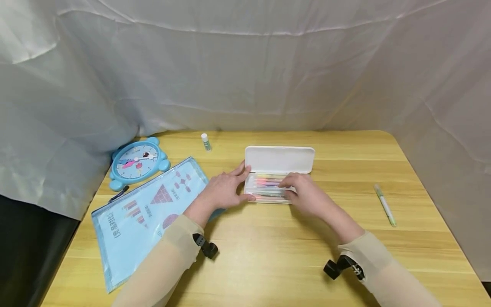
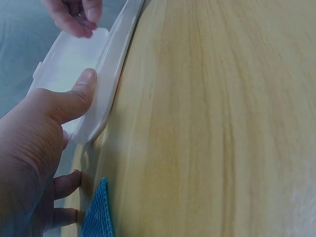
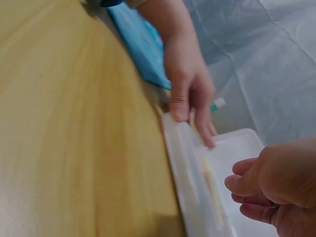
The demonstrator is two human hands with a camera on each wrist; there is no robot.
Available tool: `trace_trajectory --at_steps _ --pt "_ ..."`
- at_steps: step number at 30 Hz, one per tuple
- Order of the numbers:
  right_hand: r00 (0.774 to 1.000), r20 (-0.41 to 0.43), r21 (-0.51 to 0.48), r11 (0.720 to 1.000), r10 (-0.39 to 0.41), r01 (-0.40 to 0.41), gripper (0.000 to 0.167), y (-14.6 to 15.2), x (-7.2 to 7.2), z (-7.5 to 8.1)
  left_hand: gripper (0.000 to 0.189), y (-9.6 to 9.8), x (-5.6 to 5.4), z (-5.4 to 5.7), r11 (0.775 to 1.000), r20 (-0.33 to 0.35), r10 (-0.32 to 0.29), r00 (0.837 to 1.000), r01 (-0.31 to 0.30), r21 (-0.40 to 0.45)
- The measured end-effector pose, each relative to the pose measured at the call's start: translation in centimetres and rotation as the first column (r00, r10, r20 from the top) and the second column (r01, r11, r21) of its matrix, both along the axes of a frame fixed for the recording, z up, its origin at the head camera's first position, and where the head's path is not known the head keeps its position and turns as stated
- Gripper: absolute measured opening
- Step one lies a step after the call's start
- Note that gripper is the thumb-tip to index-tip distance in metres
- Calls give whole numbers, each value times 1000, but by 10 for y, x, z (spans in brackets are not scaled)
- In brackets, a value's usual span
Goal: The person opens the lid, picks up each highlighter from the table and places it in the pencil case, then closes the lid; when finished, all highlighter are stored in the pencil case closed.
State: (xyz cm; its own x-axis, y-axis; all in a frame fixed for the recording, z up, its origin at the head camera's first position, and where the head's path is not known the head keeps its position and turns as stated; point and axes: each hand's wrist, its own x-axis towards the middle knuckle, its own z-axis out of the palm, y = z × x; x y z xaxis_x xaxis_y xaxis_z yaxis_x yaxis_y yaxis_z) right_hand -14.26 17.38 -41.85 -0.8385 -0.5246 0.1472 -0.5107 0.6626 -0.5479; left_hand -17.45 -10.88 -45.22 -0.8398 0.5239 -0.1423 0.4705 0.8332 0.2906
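A white pencil case (image 1: 280,160) lies with its lid raised at the middle of the table. Colored pens (image 1: 268,182) lie in its lower half. At the case's left end, my left hand (image 1: 226,189) holds it, thumb at the front corner and a finger by the hinge side. In the left wrist view that thumb (image 2: 85,91) presses on the rim. My right hand (image 1: 307,194) hovers over the right part of the case, fingers loosely bent. Nothing shows between its fingertips (image 3: 237,183) in the right wrist view.
Under my left forearm lies a blue zip document bag (image 1: 153,213). Behind it is a blue toy clock (image 1: 138,162). A glue stick (image 1: 206,143) stands near the back edge. One pen (image 1: 385,205) with green ends lies at the right. A grey curtain (image 1: 245,76) encloses the table.
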Motion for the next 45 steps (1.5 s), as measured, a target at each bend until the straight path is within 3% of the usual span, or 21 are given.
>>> trace_trajectory --at_steps 8,16,27,33,40,45 --pt "997 21 -85 994 -69 71 21 33 4 22 102 -2 -1 2 1000 8 0 1000 0 11" --pt "978 -11 -83 975 -206 205 21 90 18 34 101 -1 0 1 1000 5 -4 1000 4 9" --pt "914 -64 -78 916 -400 395 19 169 38 24 101 0 2 -1 1000 -1 -11 1000 11 6" --pt "871 -34 -43 872 -489 488 18 204 52 12 101 2 2 1 1000 11 -10 1000 10 19" --pt "836 52 29 838 -546 545 26 230 68 -10 100 1 2 2 1000 21 -13 1000 13 14" --pt "814 53 81 815 -579 574 31 241 78 -24 100 0 1 3 1000 24 -11 1000 11 13"
